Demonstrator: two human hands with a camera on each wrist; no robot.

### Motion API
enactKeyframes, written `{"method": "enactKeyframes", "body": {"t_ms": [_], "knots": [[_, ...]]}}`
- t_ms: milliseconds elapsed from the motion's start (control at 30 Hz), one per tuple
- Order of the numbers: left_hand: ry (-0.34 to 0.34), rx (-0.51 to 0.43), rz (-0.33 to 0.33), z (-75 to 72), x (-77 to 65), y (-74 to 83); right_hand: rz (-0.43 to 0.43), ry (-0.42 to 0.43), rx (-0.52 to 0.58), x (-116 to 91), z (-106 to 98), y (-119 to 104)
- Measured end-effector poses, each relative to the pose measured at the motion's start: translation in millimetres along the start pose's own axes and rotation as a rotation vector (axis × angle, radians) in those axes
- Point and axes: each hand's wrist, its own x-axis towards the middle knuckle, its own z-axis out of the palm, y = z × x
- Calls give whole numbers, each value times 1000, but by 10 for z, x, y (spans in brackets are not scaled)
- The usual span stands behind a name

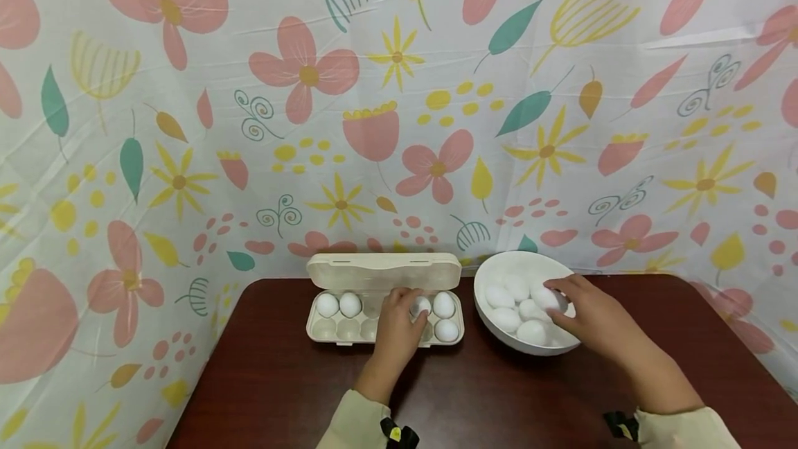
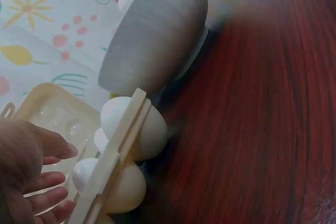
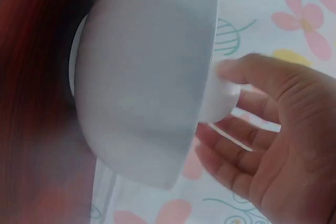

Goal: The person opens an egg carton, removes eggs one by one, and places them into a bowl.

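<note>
A white sheet printed with pink flowers, yellow blooms and teal leaves fills the upper frame and continues down the left side; a dark reddish-brown table with rounded far corners spans the lower middle, faintly glossy under soft light

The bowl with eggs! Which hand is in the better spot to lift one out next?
Right, I think: the right hand has its thumb and fingers on an egg at the bowl, while the left hand is over the egg carton.
</note>
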Motion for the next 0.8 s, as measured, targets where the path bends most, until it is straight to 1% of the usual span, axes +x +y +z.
{"method": "enactKeyframes", "body": {"t_ms": [100, 167, 333, 600, 800], "knots": [[0, 1, -2, 5, 13, -19, 24, -21, -55, 12, -17, 55], [5, -4, -2, 6, 19, -26, 25, -28, -101, 22, -24, 89], [8, -9, 7, 25, 26, -36, -33, -23, -215, 43, -29, 164], [-32, 17, -27, 85, 5, -62, -76, -88, -335, 104, -14, 196], [-8, 31, -9, 112, -9, -71, -98, -105, -398, 117, -20, 144]]}}
